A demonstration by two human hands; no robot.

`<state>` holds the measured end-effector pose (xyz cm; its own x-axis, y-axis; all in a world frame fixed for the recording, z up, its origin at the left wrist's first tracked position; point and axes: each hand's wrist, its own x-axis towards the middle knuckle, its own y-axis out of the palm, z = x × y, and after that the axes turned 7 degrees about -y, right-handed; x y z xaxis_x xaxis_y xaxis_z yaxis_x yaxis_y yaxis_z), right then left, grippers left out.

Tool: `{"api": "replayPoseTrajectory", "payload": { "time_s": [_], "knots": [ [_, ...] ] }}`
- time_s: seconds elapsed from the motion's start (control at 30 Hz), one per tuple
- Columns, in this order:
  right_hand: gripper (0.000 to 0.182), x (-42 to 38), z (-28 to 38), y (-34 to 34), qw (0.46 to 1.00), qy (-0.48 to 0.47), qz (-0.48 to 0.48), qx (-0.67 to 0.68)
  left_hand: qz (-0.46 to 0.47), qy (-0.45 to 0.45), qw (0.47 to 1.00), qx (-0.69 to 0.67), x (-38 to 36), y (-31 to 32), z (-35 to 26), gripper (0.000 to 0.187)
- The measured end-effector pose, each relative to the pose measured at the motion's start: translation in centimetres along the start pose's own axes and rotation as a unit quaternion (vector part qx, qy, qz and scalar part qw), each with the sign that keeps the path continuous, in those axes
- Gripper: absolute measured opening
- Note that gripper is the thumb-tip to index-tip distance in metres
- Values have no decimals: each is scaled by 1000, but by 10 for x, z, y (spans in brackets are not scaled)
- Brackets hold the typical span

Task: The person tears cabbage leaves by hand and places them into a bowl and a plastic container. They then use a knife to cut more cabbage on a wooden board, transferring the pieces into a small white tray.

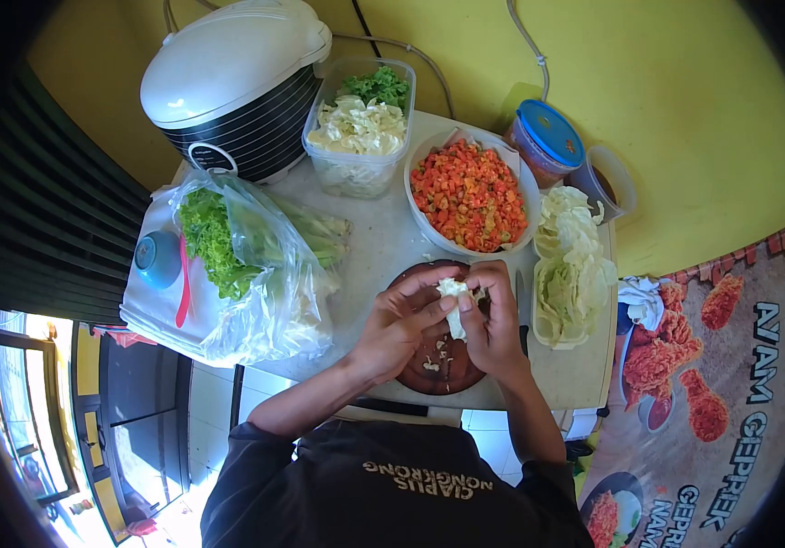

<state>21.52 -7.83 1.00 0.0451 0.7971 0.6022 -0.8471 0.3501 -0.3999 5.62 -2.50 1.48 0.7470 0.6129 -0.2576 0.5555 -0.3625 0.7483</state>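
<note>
Both my hands meet above a round brown board (444, 365) with small pale scraps on it. Between them is a small white, crumpled piece of cabbage (455, 310). My left hand (396, 331) pinches it from the left with thumb and fingers. From the other side my right hand (495, 327) holds the same piece, thumb against it. Just right of the board lies a knife (521, 297), partly hidden by my right hand. A white bowl (418, 203) full of chopped red and orange pieces stands just beyond my hands.
A plastic bag (269, 315) of lettuce, a blue cup (157, 259) and a red spoon (184, 290) lie left. Behind stand a rice cooker (232, 68) and a tub of shredded cabbage (356, 169). Cabbage leaves (568, 292) and a blue-lidded container (549, 132) are right.
</note>
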Motion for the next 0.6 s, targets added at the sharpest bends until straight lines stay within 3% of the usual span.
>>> {"api": "replayPoseTrajectory", "payload": {
  "time_s": [0.1, 0.17, 0.2, 0.33, 0.4, 0.53, 0.6],
  "knots": [
    [19, 32, 7, -4, 998, -30, 56, -7, 20, 34, 999, -23, 10, -16, 1, 33],
    [27, 55, 11, -7, 985, 127, 77, 84, -46, 79, 994, -66, 15, -22, -2, 31],
    [33, 71, 5, -3, 994, 68, 72, 48, -61, 84, 992, -76, 15, -26, -4, 30],
    [32, 136, -9, 17, 988, 75, 21, 135, -82, 94, 988, -94, 16, -37, -4, 29],
    [28, 166, -23, 25, 996, 45, 46, -60, -85, 114, 986, -92, 17, -40, -2, 26],
    [23, 203, -50, 50, 996, 39, 52, -62, -110, 115, 982, -100, 13, -35, -9, 25],
    [23, 209, -51, 54, 989, 43, 70, -124, -116, 106, 979, -128, 11, -34, -11, 29]
  ]
}}
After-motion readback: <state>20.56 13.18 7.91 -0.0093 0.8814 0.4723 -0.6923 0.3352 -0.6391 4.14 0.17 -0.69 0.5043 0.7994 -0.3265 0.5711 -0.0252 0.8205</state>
